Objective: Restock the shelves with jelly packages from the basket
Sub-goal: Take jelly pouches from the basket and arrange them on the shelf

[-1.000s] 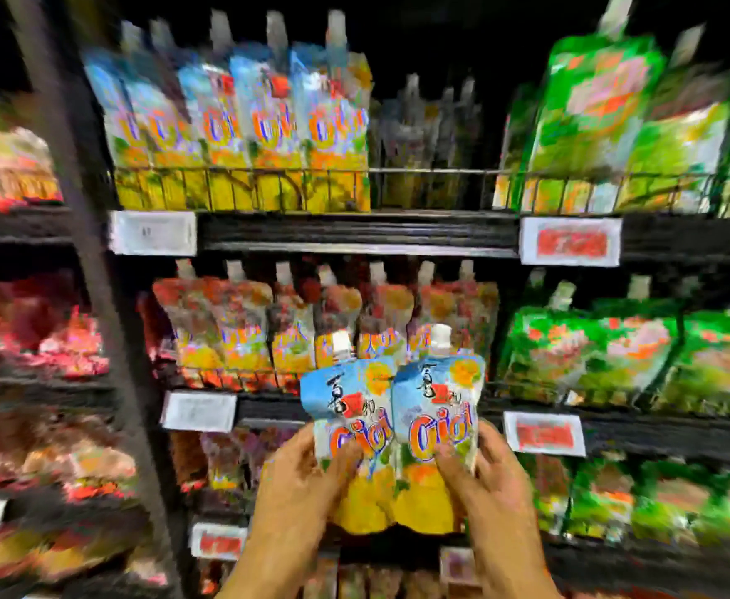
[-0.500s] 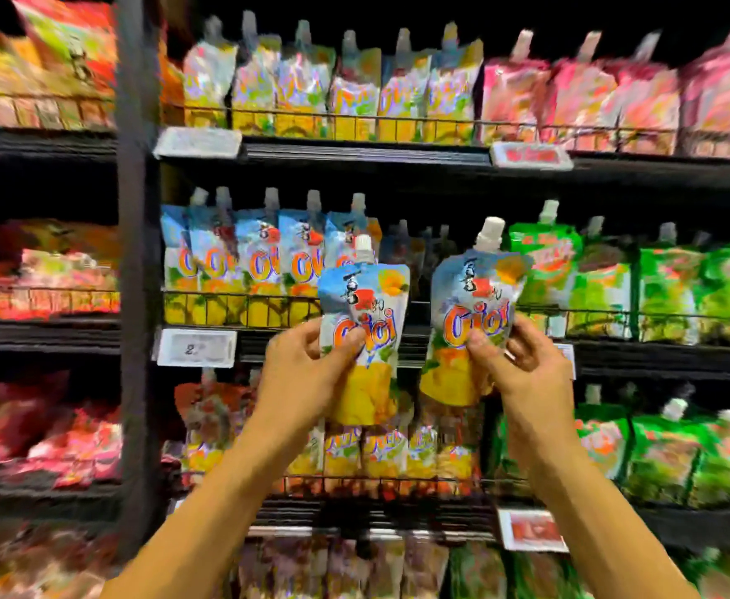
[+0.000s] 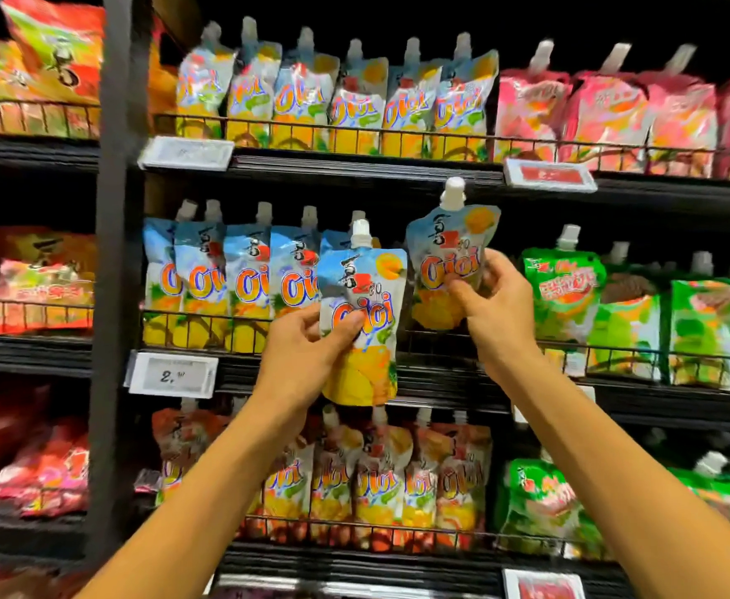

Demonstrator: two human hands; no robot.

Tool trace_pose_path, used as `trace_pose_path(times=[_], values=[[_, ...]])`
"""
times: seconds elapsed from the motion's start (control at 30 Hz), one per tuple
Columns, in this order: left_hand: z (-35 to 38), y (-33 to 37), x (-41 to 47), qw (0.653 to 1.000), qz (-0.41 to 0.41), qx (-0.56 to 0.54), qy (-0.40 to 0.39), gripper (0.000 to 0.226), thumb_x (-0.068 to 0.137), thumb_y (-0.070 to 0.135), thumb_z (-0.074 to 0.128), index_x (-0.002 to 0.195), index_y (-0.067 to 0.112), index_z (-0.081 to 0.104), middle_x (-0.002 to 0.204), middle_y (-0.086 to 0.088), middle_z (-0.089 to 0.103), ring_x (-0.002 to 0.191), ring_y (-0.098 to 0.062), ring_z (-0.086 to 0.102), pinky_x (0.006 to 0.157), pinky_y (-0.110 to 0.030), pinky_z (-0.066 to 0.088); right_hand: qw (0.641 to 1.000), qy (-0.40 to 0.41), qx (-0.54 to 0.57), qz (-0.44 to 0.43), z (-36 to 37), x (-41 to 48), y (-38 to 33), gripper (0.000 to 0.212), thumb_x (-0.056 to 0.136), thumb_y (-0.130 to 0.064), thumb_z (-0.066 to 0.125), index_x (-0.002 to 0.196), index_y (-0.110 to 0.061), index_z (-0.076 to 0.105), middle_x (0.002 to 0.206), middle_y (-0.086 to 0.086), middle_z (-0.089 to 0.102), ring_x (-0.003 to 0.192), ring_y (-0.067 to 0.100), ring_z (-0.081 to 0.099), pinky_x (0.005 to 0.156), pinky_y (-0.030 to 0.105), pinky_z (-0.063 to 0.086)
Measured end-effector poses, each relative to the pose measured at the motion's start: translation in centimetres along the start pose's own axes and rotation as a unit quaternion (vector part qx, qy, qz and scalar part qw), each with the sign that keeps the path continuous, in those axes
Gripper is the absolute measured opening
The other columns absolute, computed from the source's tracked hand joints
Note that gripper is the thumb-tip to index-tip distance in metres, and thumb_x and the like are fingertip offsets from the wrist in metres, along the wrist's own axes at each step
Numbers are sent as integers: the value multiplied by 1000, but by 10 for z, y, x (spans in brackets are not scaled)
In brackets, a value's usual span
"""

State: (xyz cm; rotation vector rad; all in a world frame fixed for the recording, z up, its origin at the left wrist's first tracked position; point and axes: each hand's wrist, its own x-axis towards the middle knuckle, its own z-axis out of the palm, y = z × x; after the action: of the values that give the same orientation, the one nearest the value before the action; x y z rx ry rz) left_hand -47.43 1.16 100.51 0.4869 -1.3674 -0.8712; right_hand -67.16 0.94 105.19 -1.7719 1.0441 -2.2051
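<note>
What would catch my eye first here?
Two blue-and-yellow spouted jelly pouches are held up at centre. The left hand grips the lower pouch; the right hand pinches the higher tilted pouch before the middle shelf's matching row. Bright green pouches stand to the right.

White rectangular price tag printed "2.", centre-left. Red-faced price tag upper right. Black metal upright post on left. Blurred red-orange snack bags beyond post. Green spouted pouches on right.

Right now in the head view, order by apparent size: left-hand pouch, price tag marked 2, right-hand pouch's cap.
1. left-hand pouch
2. price tag marked 2
3. right-hand pouch's cap
The pouch is nearer the camera, yet clearly largest.
</note>
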Motion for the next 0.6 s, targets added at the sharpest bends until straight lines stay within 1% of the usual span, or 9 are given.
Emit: trace_pose_path(times=[0.1,0.2,0.27,0.33,0.4,0.47,0.53,0.6], values=[[-4,0,3,1000,0,-4,-4,7,86,24,70,91,20,73,89,2,78,83,-10,74,64,-18,56,999,-26,-20,18,7,4,10,29,87,3,64,111,-12,62,102,3,72,90,8,69,75,24,58],[-10,1,7,1000,1,-3,2,14,85,24,70,96,17,73,91,1,78,85,-11,74,64,-17,55,997,-49,-36,42,13,5,14,26,88,0,64,108,-17,62,101,4,72,92,16,71,78,34,60],[-15,2,9,1000,7,-2,7,16,84,25,69,97,15,72,91,1,78,84,-10,74,63,-16,54,996,-64,-36,58,16,7,13,25,89,1,63,109,-15,62,102,6,73,94,20,71,81,37,60],[-20,3,9,1000,12,2,9,13,84,25,69,94,17,72,88,3,78,82,-8,73,62,-14,53,993,-85,-12,82,18,10,10,24,91,3,59,112,-8,61,103,10,72,94,22,71,80,36,60],[-24,5,10,1000,15,0,15,7,84,23,69,90,19,71,85,6,77,79,-5,73,60,-12,52,988,-113,-3,105,21,12,6,18,95,2,54,110,-6,60,101,10,71,87,17,70,73,28,60],[-26,6,10,1000,15,2,14,8,85,22,69,92,18,71,86,4,78,79,-6,73,60,-13,53,981,-140,-20,130,25,14,3,13,98,-2,51,107,-5,59,99,9,69,81,12,67,65,22,57],[-28,7,11,1000,18,9,11,9,87,21,68,94,17,72,88,4,78,80,-6,73,61,-14,54,971,-167,-38,167,27,17,0,12,100,-5,50,109,-3,57,102,11,67,84,16,66,63,23,53],[-27,7,10,1000,17,12,11,7,88,21,68,93,18,71,88,5,78,81,-6,73,61,-14,54,959,-197,-56,195,28,21,-1,9,100,-6,49,107,-5,54,107,13,65,89,19,64,66,27,52]])
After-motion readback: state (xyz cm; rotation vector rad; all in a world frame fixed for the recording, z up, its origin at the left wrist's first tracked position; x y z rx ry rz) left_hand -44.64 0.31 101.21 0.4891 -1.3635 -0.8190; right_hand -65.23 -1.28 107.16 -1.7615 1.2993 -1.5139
